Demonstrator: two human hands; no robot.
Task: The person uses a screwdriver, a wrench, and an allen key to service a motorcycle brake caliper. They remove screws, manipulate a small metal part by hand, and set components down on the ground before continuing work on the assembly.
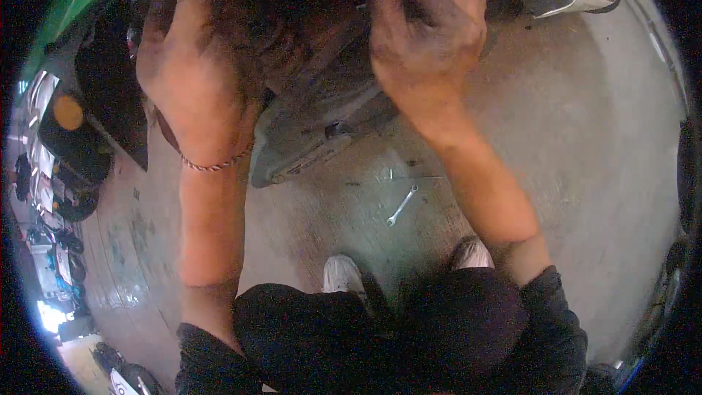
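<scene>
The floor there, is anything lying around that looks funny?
Yes: a small silver wrench lies loose on the concrete floor, just ahead of the person's white shoes, with a few tiny metal bits scattered beside it.
</scene>
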